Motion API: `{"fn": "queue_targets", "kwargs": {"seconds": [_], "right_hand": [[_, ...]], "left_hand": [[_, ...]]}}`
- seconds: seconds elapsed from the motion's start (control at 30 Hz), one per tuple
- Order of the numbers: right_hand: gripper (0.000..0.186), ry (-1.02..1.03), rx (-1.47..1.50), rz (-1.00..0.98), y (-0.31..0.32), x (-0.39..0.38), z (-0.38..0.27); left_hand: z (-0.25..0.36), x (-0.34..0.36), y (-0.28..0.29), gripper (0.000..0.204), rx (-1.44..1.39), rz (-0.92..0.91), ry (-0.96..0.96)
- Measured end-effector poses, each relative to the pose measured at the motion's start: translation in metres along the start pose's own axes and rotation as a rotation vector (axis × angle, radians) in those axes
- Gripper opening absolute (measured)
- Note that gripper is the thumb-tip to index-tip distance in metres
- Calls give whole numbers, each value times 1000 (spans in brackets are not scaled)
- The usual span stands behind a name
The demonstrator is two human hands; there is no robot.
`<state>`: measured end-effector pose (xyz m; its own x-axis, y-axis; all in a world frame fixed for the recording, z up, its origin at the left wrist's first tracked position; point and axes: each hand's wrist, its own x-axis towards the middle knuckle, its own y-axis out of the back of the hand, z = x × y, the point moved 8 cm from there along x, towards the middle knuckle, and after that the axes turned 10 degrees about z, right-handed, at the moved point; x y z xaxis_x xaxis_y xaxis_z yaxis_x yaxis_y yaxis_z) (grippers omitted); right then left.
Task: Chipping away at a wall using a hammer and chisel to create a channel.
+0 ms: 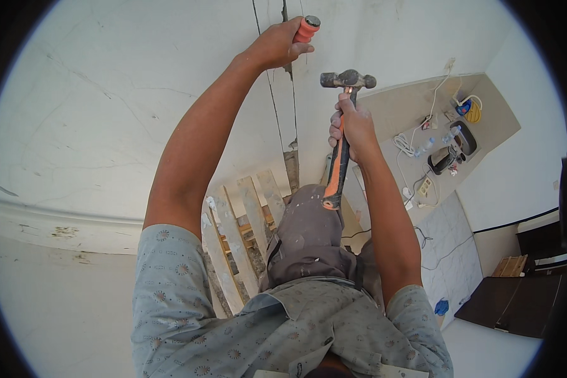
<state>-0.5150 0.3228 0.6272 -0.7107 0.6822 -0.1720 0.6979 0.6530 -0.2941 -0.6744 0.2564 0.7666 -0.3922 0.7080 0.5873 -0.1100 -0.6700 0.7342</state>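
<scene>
At the top middle, my left hand (277,45) is closed around the red ribbed grip of a chisel (306,29). The chisel's round metal striking end points toward me, and its blade is hidden. Lower and to the right, my right hand (357,129) wraps the upper handle of a ball-peen hammer (335,179) with a black and orange grip. The hammer head is apart from the chisel. Two dark cut lines run down the white wall (189,57) below my left hand. Between them, a rough chipped-out groove (291,165) shows lower down.
A slatted wooden pallet (233,236) lies by my legs. On the right, a counter (498,113) holds a sink (465,138), plastic bottles (425,146), a coiled white cable (402,145) and a power strip (425,186). Cords trail across the floor. A dark cabinet (516,299) stands at lower right.
</scene>
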Motion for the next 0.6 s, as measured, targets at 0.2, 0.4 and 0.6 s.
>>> {"fn": "queue_targets", "kwargs": {"seconds": [0.2,0.4,0.6], "right_hand": [[19,-453,112,-88,-6,15,158],[46,-518,735,178,-42,70,195],[43,-522,820,222,-62,95,179]], "left_hand": [[8,-10,-2,39,17,81,16],[34,-41,-2,34,-39,99,-117],[-15,-22,13,39,-122,192,163]]}}
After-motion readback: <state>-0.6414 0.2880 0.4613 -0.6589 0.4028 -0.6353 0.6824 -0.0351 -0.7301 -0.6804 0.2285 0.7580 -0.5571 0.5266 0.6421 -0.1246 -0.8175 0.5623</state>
